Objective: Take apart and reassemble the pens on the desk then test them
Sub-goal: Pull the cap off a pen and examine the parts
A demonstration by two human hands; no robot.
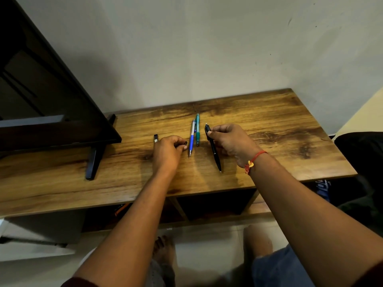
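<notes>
On the wood desk (269, 125) filling mid-frame, w/ a dark monitor (41, 90) at upper left, your R hand (232, 139) pinched the black pen (215, 158) near its top & your L hand (167, 150) curled round a small dark piece (185, 143), just left of the blue pen (192, 141) & teal pen (197, 129) at ctr.

- We see the black pen (214, 154), tip toward us, pinched in the right hand (232, 139).
- Blue-and-white pen (192, 139) and teal pen (197, 129) lie side by side.
- The left hand (167, 151) grips a small black piece (185, 143).
</notes>
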